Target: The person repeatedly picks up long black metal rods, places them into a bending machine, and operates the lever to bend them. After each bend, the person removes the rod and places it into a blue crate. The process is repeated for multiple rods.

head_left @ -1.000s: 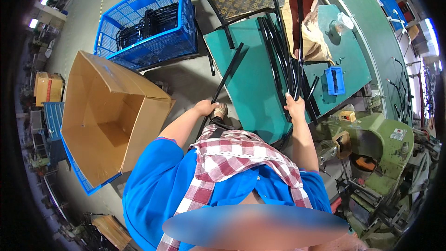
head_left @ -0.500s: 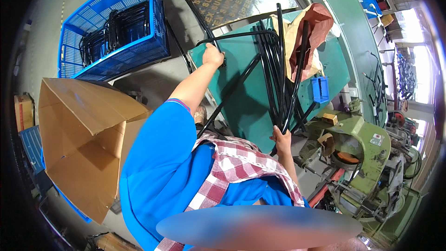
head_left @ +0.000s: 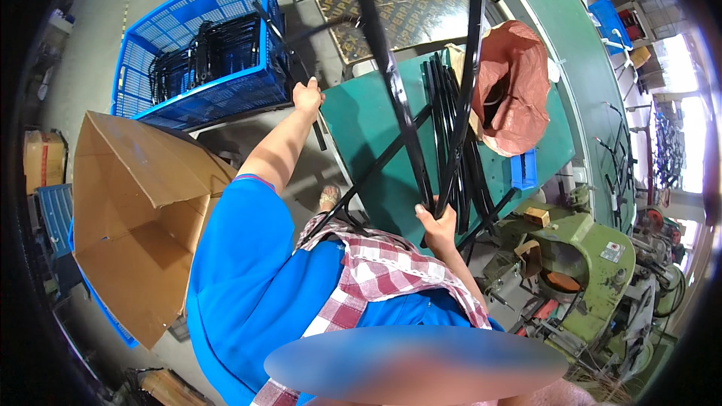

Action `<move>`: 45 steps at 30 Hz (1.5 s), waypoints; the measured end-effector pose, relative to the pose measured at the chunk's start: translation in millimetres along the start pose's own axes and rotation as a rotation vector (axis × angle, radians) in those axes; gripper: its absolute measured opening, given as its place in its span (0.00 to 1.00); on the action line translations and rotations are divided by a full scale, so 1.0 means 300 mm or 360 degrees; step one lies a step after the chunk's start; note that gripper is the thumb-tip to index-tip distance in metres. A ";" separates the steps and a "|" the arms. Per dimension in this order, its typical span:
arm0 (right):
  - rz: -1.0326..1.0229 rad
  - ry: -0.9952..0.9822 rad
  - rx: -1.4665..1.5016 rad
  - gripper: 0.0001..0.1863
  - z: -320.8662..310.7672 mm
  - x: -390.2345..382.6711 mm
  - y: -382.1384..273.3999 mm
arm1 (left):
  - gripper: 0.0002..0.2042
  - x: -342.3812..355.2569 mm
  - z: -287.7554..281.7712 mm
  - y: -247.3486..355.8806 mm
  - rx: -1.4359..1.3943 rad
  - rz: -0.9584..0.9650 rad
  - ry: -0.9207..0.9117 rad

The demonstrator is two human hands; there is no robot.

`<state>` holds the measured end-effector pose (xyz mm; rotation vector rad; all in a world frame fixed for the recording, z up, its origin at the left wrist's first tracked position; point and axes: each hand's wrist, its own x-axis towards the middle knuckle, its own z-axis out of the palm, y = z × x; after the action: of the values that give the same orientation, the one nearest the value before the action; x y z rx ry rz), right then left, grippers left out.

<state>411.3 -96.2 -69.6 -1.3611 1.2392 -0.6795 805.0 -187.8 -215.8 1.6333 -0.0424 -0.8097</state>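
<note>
My right hand (head_left: 438, 227) is closed round the lower ends of two long black tubes (head_left: 400, 98), which stand up and spread apart above the green tabletop (head_left: 376, 143). Out past the table's left edge, my left hand (head_left: 307, 96) is closed at a black metal bar (head_left: 320, 134) that slants down past it; whether this joins the right hand's tubes is unclear. A bundle of black tubes (head_left: 438, 98) lies on the tabletop behind my right hand. One more black tube (head_left: 376, 165) crosses the table diagonally.
A blue crate (head_left: 207, 101) with black bent metal parts stands at far left, above an open cardboard box (head_left: 143, 256). A reddish woven sack (head_left: 519, 68) and small blue bin (head_left: 524, 170) sit at the table's right. A green machine (head_left: 602, 256) stands at right.
My left hand has moved left, off the tabletop toward the crate. The tubes in my right hand have risen and spread, and that hand has shifted slightly left. The view has shifted a little.
</note>
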 end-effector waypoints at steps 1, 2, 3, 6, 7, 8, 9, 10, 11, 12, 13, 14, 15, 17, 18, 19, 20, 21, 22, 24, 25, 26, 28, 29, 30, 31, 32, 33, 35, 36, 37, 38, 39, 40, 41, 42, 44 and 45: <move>0.0032 -0.0046 0.0117 0.11 0.025 0.000 -0.005 | 0.12 -0.020 -0.030 0.026 0.0027 0.0039 -0.0003; 0.0059 -0.0100 0.0238 0.09 0.045 0.007 -0.041 | 0.12 -0.044 -0.057 0.045 0.0054 0.0084 0.0001; 0.0070 -0.0126 0.0396 0.07 0.049 0.016 -0.069 | 0.12 -0.074 -0.081 0.053 0.0144 0.0176 -0.0056; 0.0027 -0.0198 0.0797 0.08 -0.001 0.031 -0.094 | 0.12 -0.200 -0.121 0.054 0.0384 0.0480 -0.0169; -0.0007 -0.0162 0.0854 0.08 -0.027 0.033 -0.106 | 0.12 -0.261 -0.141 0.068 0.0403 0.0562 -0.0202; -0.0043 -0.0115 0.0917 0.08 -0.042 0.022 -0.139 | 0.12 -0.325 -0.169 0.101 0.0426 0.0646 -0.0244; -0.0081 -0.0047 0.0959 0.07 -0.077 0.009 -0.161 | 0.13 -0.389 -0.181 0.115 0.0467 0.0688 -0.0250; -0.0115 0.0016 0.1001 0.06 -0.112 -0.001 -0.169 | 0.13 -0.448 -0.196 0.118 0.0509 0.0728 -0.0251; -0.0171 0.0064 0.1093 0.06 -0.146 -0.014 -0.162 | 0.14 -0.495 -0.210 0.110 0.0648 0.0740 -0.0202; -0.0204 0.0082 0.1097 0.07 -0.191 -0.023 -0.148 | 0.13 -0.571 -0.217 0.139 0.0705 0.0759 -0.0269; -0.0228 0.0126 0.1135 0.07 -0.228 -0.042 -0.140 | 0.12 -0.615 -0.225 0.128 0.0727 0.0864 -0.0312; -0.0262 0.0175 0.1181 0.07 -0.265 -0.062 -0.133 | 0.11 -0.657 -0.227 0.123 0.0751 0.0981 -0.0359; -0.0334 0.0200 0.1148 0.07 -0.295 -0.080 -0.123 | 0.11 -0.700 -0.234 0.129 0.0773 0.1049 -0.0393; -0.0417 0.0295 0.1063 0.06 -0.349 -0.114 -0.110 | 0.12 -0.761 -0.237 0.132 0.0836 0.1151 -0.0450; -0.0415 0.0323 0.1041 0.06 -0.372 -0.128 -0.114 | 0.11 -0.790 -0.227 0.130 0.0871 0.1284 -0.0436; -0.0436 0.0359 0.1053 0.06 -0.394 -0.141 -0.110 | 0.11 -0.822 -0.213 0.129 0.0902 0.1418 -0.0421; -0.0452 0.0400 0.1067 0.07 -0.408 -0.160 -0.102 | 0.11 -0.856 -0.206 0.137 0.0935 0.1551 -0.0409; -0.0459 0.0436 0.1072 0.07 -0.416 -0.177 -0.103 | 0.15 -0.878 -0.205 0.137 0.0976 0.1337 -0.0580; -0.0475 0.0433 0.1099 0.06 -0.427 -0.190 -0.097 | 0.15 -0.900 -0.196 0.132 0.1050 0.1319 -0.0640; -0.0475 0.0390 0.1135 0.06 -0.448 -0.209 -0.073 | 0.16 -0.944 -0.176 0.125 0.0967 0.1432 -0.0759; -0.0471 0.0389 0.1145 0.05 -0.447 -0.218 -0.062 | 0.16 -0.946 -0.171 0.106 0.1033 0.1507 -0.0765; -0.0442 0.0370 0.1137 0.05 -0.445 -0.228 -0.061 | 0.16 -0.962 -0.167 0.101 0.1050 0.1552 -0.0817; -0.0403 0.0392 0.1129 0.04 -0.438 -0.250 -0.050 | 0.16 -0.991 -0.160 0.096 0.1082 0.1642 -0.0919; -0.0366 0.0420 0.1105 0.05 -0.437 -0.265 -0.044 | 0.16 -1.010 -0.154 0.089 0.1093 0.1745 -0.0895; -0.0354 0.0424 0.1112 0.05 -0.439 -0.275 -0.034 | 0.17 -1.023 -0.148 0.090 0.1095 0.1761 -0.0960; -0.0343 0.0428 0.1121 0.05 -0.443 -0.282 -0.023 | 0.17 -1.033 -0.145 0.093 0.1135 0.1732 -0.0996; -0.0323 0.0431 0.1132 0.05 -0.438 -0.290 -0.021 | 0.17 -1.040 -0.149 0.091 0.1180 0.1696 -0.1032; -0.0317 0.0459 0.1111 0.05 -0.433 -0.294 -0.023 | 0.16 -1.043 -0.149 0.082 0.1175 0.1692 -0.1057; -0.0316 0.0493 0.1067 0.04 -0.426 -0.299 -0.039 | 0.16 -1.041 -0.149 0.053 0.1164 0.1685 -0.1114; -0.0332 0.0500 0.1031 0.05 -0.428 -0.299 -0.054 | 0.16 -1.044 -0.153 0.031 0.1163 0.1682 -0.1144; -0.0327 0.0533 0.1047 0.05 -0.424 -0.305 -0.076 | 0.16 -1.048 -0.161 0.006 0.1161 0.1678 -0.1172; -0.0311 0.0539 0.1093 0.04 -0.432 -0.303 -0.075 | 0.16 -1.046 -0.168 -0.009 0.1152 0.1680 -0.1190; -0.0307 0.0566 0.1122 0.03 -0.440 -0.309 -0.073 | 0.16 -1.047 -0.185 -0.023 0.1173 0.1698 -0.1195; -0.0303 0.0591 0.1151 0.03 -0.448 -0.317 -0.067 | 0.16 -1.045 -0.203 -0.034 0.1190 0.1638 -0.1201; -0.0314 0.0599 0.1125 0.03 -0.464 -0.322 -0.062 | 0.16 -1.046 -0.214 -0.041 0.1200 0.1581 -0.1203; -0.0302 0.0620 0.1111 0.03 -0.474 -0.331 -0.061 | 0.16 -1.043 -0.224 -0.045 0.1209 0.1523 -0.1206; -0.0270 0.0581 0.1064 0.04 -0.488 -0.343 -0.053 | 0.17 -1.033 -0.237 -0.033 0.1204 0.1618 -0.1151; -0.0240 0.0536 0.1077 0.04 -0.493 -0.344 -0.047 | 0.17 -1.032 -0.238 -0.021 0.1206 0.1643 -0.1129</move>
<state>250.7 -53.2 1.7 -0.7936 1.0217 -1.3351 606.5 15.7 -74.1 1.5810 -1.7113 -0.5016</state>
